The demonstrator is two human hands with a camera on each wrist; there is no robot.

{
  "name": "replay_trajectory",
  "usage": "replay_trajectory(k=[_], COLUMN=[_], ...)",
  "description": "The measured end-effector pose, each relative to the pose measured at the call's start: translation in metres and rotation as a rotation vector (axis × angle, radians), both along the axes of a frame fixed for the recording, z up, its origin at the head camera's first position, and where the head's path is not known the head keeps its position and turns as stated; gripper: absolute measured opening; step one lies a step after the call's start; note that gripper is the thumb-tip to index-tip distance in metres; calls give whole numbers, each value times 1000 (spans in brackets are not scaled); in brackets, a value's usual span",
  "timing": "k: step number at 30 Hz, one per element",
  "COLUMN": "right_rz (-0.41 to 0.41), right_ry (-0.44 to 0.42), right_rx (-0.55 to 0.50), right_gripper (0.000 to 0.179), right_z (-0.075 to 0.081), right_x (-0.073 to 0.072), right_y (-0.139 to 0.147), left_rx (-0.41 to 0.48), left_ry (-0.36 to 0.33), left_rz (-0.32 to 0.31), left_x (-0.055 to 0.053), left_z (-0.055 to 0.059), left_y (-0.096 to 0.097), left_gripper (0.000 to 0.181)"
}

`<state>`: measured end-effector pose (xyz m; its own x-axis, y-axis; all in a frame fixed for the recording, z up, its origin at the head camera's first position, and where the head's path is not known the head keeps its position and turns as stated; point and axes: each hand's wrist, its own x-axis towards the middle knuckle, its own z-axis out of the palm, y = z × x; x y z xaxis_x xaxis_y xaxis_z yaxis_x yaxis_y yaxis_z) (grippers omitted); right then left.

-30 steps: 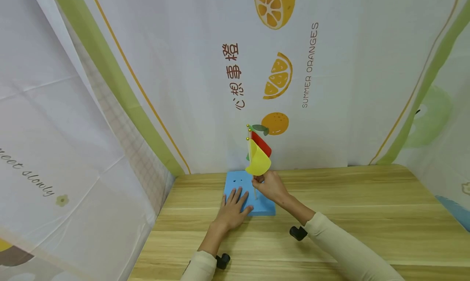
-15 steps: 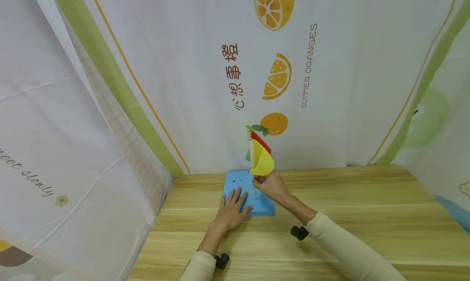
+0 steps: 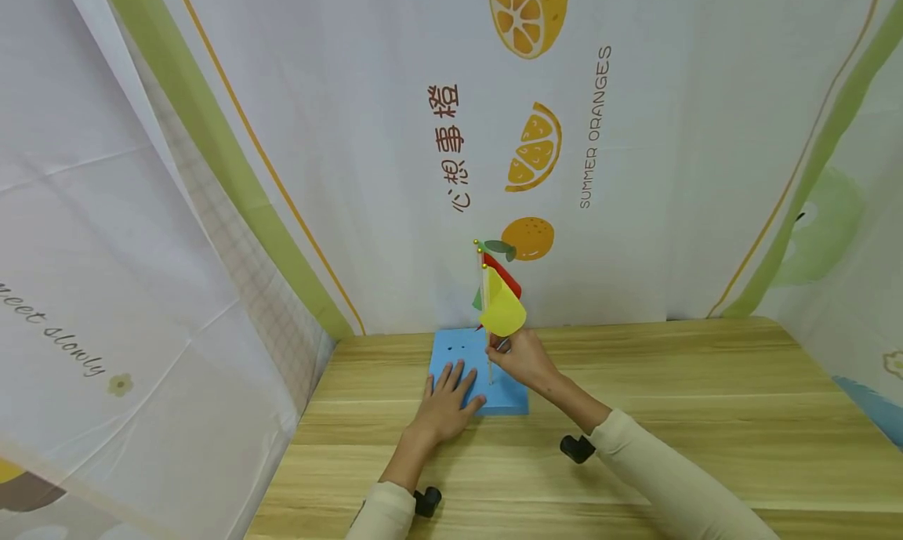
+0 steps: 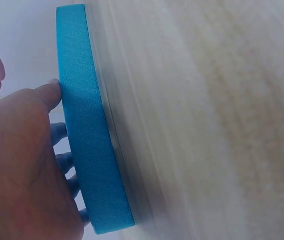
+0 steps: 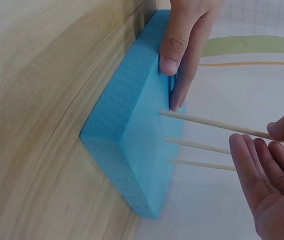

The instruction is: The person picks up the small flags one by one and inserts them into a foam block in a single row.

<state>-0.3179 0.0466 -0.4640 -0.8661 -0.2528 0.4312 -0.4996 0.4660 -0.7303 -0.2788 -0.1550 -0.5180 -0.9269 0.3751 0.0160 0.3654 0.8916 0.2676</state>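
Observation:
A blue foam block (image 3: 509, 400) lies on the wooden table. My left hand (image 3: 444, 411) rests on its top with the fingers spread. With thumb and fingers my right hand (image 3: 524, 360) pinches the thin wooden stick (image 5: 216, 125) of a yellow flag (image 3: 505, 313). The foot of that stick meets the block's top; how deep it sits I cannot tell. Behind it are a red flag (image 3: 513, 282) and a green flag (image 3: 476, 298), partly covered by the yellow one. In the right wrist view, two more sticks (image 5: 196, 145) stand in the block.
Small dark holes (image 3: 450, 348) show in the block's far left part. The wooden table (image 3: 670, 414) extends to both sides and toward me. A white printed curtain (image 3: 381, 172) hangs directly behind the table. A black wrist mount (image 3: 577, 448) sits under the right forearm.
The yellow flag's top has tilted slightly to the right, so its stick stands more upright. My left hand has stayed in place on the block.

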Motion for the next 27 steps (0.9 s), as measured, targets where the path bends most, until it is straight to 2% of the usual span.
replay_trajectory(k=[7, 16, 20, 27], right_rz=[-4, -6, -17, -3], right_ry=[33, -21, -34, -110], right_rx=[-15, -18, -18, -11], right_gripper=[26, 26, 27, 16], right_z=[-1, 1, 1, -3], right_x=[0, -2, 0, 1], right_y=[4, 12, 18, 38], left_rx=[21, 22, 56, 90], left_ry=[-6, 9, 24, 112], left_rz=[-6, -3, -2, -5], left_x=[1, -3, -5, -11], left_z=[0, 0, 2, 10], left_y=[1, -1, -2, -8], left_gripper=[64, 65, 64, 54])
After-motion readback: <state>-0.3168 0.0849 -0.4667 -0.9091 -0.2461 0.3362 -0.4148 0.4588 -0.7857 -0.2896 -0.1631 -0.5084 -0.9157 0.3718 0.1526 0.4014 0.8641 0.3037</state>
